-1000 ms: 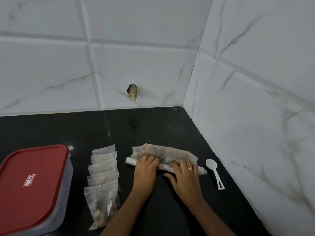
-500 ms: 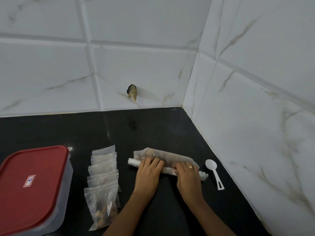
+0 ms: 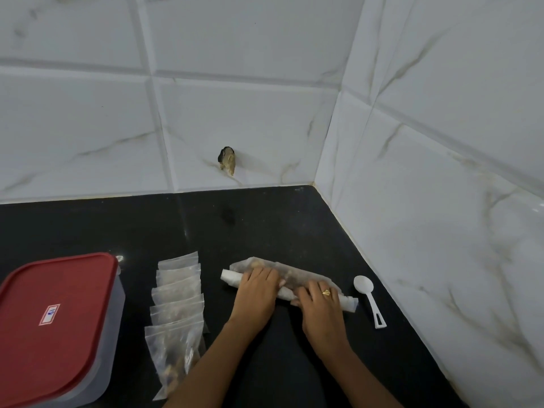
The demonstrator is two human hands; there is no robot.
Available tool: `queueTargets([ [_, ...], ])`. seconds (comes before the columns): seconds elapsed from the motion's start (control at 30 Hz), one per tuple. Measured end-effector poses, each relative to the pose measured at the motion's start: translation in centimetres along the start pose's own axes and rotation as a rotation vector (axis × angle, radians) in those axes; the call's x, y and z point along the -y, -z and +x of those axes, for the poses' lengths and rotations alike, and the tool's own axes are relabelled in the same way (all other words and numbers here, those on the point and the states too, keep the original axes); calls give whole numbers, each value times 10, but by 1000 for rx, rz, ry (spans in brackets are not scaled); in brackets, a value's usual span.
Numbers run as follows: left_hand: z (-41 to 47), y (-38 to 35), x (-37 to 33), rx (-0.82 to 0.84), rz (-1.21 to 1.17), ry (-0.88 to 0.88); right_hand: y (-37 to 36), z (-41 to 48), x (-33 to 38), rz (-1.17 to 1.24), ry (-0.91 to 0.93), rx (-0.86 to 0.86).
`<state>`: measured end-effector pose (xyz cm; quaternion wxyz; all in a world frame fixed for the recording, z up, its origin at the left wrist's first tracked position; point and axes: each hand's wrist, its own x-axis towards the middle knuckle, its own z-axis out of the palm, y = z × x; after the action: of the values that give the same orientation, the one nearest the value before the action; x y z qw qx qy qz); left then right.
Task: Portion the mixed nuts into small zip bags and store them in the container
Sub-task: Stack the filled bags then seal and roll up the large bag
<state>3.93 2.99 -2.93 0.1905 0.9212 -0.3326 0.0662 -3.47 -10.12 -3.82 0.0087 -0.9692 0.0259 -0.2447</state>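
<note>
Spanning the lower frame: black countertop [image 3: 265, 225], meeting white tiled walls at a corner. Far left sits the clear container [image 3: 117, 322] w/ red lid [image 3: 67, 290] on. Just right of it, a row of small zip bags [image 3: 178, 301] w/ nuts inside, overlapping front to back. Center-right lies the big nut bag [image 3: 290, 276], rolled into a tube, loose end flat behind it. L hand [image 3: 255, 290] and R hand [image 3: 321, 304] rest side by side on the roll, fingers bent over its top, holding it. White plastic spoon [image 3: 370, 301] lies just beyond the roll's right end, bowl toward the wall. Gold ring [image 3: 326, 292] on R hand.
</note>
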Motion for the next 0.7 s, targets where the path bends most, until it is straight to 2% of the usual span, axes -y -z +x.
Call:
queueTargets([
  [0.13, -17, -11, 3, -214, -73, -26, 1, 4, -2, 55, -52, 67],
  [0.3, -5, -8, 3, -163, -46, -41, 5, 8, -2, 12, -13, 145],
  [0.4, 5, -3, 7, -137, -59, -50, 8, 5, -2, -47, 21, 113],
  [0.57, 19, 2, 19, 5, -67, -152, 12, 18, 14, -82, -16, 307],
  [0.63, 21, 4, 20, 58, -51, -143, 10, 30, 19, -115, 12, 352],
  [0.67, 21, 4, 20, 54, -56, -126, 11, 35, 20, -120, 5, 346],
  [0.7, 21, 2, 18, -24, -63, -121, 14, 38, 21, -112, -22, 362],
])
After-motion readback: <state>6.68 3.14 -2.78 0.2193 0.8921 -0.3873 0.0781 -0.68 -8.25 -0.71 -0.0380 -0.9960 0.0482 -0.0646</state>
